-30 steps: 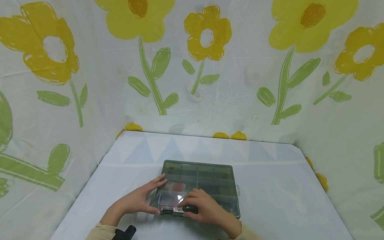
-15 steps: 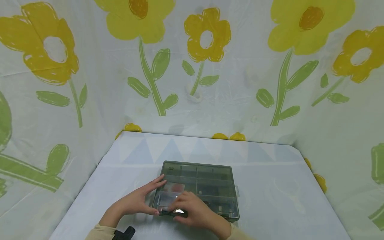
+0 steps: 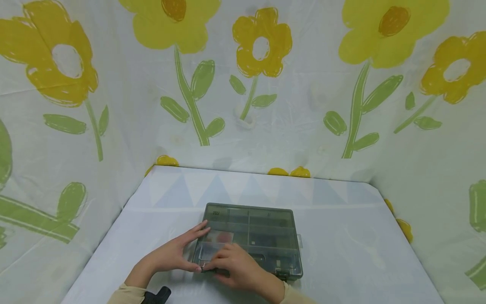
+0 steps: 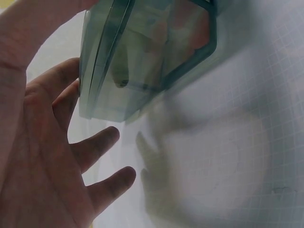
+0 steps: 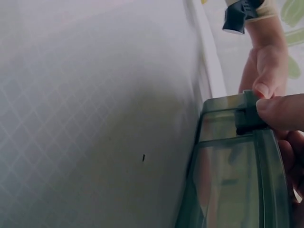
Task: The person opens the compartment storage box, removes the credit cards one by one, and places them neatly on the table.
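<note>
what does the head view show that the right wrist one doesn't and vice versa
Only the head view: the green box's whole lid, pale blue triangles and a whole yellow flower.
Only the right wrist view: the right thumb plainly touching the dark latch, and a tiny dark mark on the table.
Both: the box, table, left hand, right hand and black device at the left wrist.

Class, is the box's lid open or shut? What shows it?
Shut: the lid lies flat over the box, their edges lined up.
</note>
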`<action>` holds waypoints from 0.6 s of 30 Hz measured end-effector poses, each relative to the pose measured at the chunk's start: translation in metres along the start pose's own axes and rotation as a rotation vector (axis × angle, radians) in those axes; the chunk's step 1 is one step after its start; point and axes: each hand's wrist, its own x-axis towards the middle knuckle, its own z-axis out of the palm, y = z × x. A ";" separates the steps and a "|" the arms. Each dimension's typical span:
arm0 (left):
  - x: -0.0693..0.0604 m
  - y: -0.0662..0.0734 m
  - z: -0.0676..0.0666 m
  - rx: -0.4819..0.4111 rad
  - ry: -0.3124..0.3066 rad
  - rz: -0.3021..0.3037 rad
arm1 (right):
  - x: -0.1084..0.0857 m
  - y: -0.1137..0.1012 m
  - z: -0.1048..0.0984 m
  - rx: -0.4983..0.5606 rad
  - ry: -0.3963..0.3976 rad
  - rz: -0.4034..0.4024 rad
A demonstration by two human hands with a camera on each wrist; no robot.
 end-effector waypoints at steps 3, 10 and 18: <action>0.000 -0.001 0.000 -0.001 0.000 0.005 | 0.001 -0.001 0.001 -0.018 0.012 -0.007; 0.000 0.000 0.000 0.004 0.001 0.009 | 0.002 0.000 0.005 -0.020 -0.004 0.011; 0.000 0.000 0.000 -0.005 -0.005 0.016 | 0.003 -0.002 0.004 -0.083 -0.018 -0.012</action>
